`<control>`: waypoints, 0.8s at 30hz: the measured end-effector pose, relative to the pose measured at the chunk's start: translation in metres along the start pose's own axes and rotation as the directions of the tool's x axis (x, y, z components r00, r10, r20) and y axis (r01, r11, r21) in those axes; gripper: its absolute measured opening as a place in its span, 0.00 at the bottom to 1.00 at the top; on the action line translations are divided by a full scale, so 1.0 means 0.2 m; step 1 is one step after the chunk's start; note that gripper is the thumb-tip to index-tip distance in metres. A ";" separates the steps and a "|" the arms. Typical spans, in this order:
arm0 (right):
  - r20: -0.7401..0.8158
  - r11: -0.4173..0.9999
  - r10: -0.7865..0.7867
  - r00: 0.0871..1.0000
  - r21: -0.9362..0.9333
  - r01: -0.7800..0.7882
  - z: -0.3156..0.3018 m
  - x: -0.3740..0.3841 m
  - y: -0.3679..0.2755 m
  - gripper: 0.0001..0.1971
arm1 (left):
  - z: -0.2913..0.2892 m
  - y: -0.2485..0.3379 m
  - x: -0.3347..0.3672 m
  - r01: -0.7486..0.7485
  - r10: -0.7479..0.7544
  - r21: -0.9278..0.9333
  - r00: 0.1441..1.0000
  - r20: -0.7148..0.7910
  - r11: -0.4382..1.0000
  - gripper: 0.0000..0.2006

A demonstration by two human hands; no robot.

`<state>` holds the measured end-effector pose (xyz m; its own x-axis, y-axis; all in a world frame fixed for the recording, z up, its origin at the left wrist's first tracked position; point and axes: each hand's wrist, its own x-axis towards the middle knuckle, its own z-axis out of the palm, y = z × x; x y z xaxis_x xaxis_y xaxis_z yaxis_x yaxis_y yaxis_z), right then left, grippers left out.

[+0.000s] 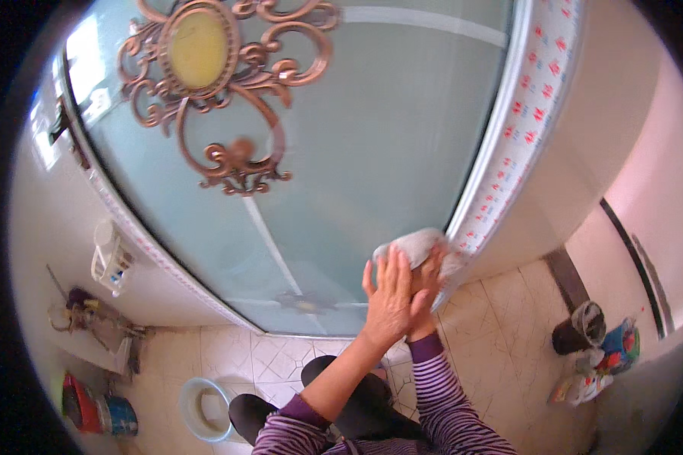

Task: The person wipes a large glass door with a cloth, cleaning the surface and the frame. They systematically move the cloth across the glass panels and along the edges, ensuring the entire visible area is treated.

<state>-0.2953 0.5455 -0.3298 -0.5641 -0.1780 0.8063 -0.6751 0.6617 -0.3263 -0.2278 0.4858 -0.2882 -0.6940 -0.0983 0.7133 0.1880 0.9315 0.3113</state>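
Both my hands are at a grey-white cloth (416, 247), which lies against the lower right part of a frosted glass door panel (379, 152), beside its frame edge. My left hand (391, 299) has its fingers stretched out flat, their tips on the cloth's lower side. Close against it, my right hand (426, 292) is bent over the cloth, partly smeared by motion and partly covered by the left. A copper-coloured scroll ornament (231, 155) with a yellow oval centre (199, 51) decorates the upper left of the glass.
A white frame strip with red print (520, 121) edges the glass on the right. On the tiled floor (493, 326) stand a pale blue-rimmed bucket (193, 436) near my legs and a dark bin (571, 335) at right. A white wall rack (114, 262) hangs at left.
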 end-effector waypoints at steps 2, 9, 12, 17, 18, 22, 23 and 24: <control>-0.058 0.994 -0.086 0.995 -0.070 0.082 -0.07 0.23 -0.04 0.35 | -0.13 0.05 0.20 -0.031 0.032 0.012 0.997 -0.073 0.999 0.40; -0.129 0.975 -0.187 0.974 -0.146 0.168 -0.21 0.46 -0.11 0.34 | -0.33 0.14 0.38 -0.084 0.088 0.041 0.991 -0.105 0.996 0.39; -0.040 0.991 -0.133 0.990 -0.036 0.132 -0.04 0.11 -0.08 0.32 | -0.22 0.00 0.08 0.000 -0.003 0.122 1.000 0.026 0.992 0.37; 0.187 0.999 -0.034 0.982 0.018 0.032 0.05 -0.37 0.03 0.35 | 0.04 -0.07 -0.35 0.221 -0.190 -0.100 0.948 0.256 0.970 0.35; 0.210 0.993 0.005 0.978 0.112 -0.029 0.03 -0.41 0.05 0.34 | 0.07 -0.07 -0.37 0.290 -0.225 -0.194 0.927 0.299 0.937 0.34; 0.249 0.887 0.078 0.965 0.424 -0.181 -0.07 -0.39 -0.29 0.34 | 0.02 -0.24 -0.46 0.440 -0.341 -0.556 0.898 0.278 0.705 0.29; 0.303 0.791 0.135 0.944 0.540 -0.286 -0.08 -0.39 -0.32 0.36 | -0.01 -0.28 -0.46 0.401 -0.337 -0.653 0.913 0.230 0.642 0.28; 0.363 0.670 0.180 0.914 0.636 -0.384 -0.09 -0.38 -0.35 0.38 | -0.03 -0.30 -0.46 0.351 -0.336 -0.740 0.925 0.178 0.574 0.27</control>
<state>-0.1973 0.5259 -0.3598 -0.8099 -0.3078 0.4993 -0.5375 0.0486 -0.8419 -0.1714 0.4363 -0.3695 -0.8287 -0.3416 0.4433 0.3789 0.2406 0.8936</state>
